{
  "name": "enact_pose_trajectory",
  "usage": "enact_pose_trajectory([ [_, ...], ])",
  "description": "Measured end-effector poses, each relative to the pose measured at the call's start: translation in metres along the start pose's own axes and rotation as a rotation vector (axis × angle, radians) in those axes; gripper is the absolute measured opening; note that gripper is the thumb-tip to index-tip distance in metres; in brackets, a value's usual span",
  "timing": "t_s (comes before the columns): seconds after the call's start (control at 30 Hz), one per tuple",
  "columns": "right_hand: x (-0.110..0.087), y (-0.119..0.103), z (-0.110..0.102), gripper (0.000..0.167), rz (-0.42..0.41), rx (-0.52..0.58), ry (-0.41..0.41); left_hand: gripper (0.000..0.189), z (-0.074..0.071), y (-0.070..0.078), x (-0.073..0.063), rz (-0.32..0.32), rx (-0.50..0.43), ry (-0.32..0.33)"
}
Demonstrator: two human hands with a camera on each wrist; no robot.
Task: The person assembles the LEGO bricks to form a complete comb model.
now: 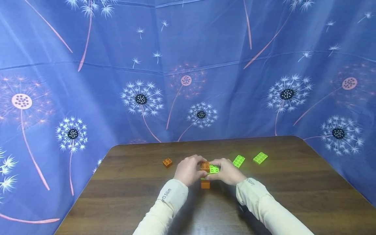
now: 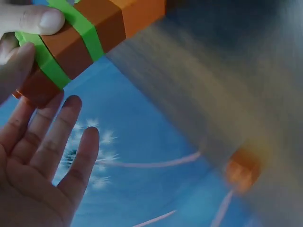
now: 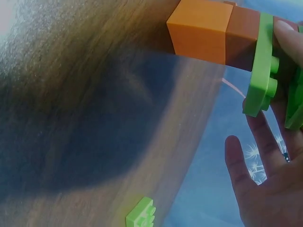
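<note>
Both hands hold a tower of toy building bricks [image 2: 109, 26] near the middle of the table. Orange bricks alternate with thin lime-green ones, and an orange brick [image 1: 205, 165] forms the top. My left hand [image 1: 188, 170] grips the tower's upper end from the left, its thumb and fingertips at the top bricks. From the other side, my right hand [image 1: 227, 172] pinches the upper part, thumb on an orange brick between two green bricks. The upper green brick [image 1: 214, 168] juts out to the right. Its lower fingers [image 3: 239, 161] extend loosely. Hands hide part of the tower in the head view.
A loose orange brick [image 1: 167, 162] lies on the brown wooden table [image 1: 117, 195], left of the hands. Two lime-green bricks lie to the right, one nearer brick [image 1: 239, 161] and one farther brick [image 1: 260, 158]. A blue dandelion-print curtain [image 1: 176, 65] hangs behind.
</note>
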State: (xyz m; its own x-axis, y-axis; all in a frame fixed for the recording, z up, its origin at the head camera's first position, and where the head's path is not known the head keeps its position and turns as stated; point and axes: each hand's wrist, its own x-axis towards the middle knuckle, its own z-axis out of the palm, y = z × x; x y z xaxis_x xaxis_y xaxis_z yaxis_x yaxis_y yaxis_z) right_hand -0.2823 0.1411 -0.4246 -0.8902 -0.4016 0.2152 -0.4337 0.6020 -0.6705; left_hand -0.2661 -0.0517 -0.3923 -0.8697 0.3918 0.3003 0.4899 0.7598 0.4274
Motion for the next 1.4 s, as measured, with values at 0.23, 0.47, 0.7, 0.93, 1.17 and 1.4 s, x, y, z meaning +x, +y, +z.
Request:
enact_pose_trajectory([
  [0.23, 0.001, 0.000, 0.002, 0.043, -0.013, 0.019, -0.005, 0.041, 0.019, -0.019, -0.008, -0.067, -0.472, 0.022],
  [0.47, -0.003, -0.001, 0.002, 0.044, 0.000, 0.013, 0.020, 0.034, 0.033, -0.021, -0.006, -0.047, -0.599, 0.139],
  [0.7, -0.007, -0.002, 0.002, 0.043, -0.016, 0.007, 0.010, 0.035, 0.040, -0.023, -0.007, -0.056, -0.641, 0.152],
  [0.93, -0.016, 0.006, -0.012, 0.072, 0.065, -0.031, -0.055, 0.035, 0.042, -0.022, -0.008, -0.075, -0.628, 0.166],
  [1.17, -0.030, 0.033, -0.033, 0.064, 0.024, -0.288, -0.080, 0.035, 0.043, -0.023, -0.007, -0.066, -0.656, 0.191],
  [1.4, -0.032, 0.050, -0.046, 0.035, -0.032, -0.511, -0.003, 0.035, 0.046, -0.025, -0.008, -0.068, -0.665, 0.210],
])
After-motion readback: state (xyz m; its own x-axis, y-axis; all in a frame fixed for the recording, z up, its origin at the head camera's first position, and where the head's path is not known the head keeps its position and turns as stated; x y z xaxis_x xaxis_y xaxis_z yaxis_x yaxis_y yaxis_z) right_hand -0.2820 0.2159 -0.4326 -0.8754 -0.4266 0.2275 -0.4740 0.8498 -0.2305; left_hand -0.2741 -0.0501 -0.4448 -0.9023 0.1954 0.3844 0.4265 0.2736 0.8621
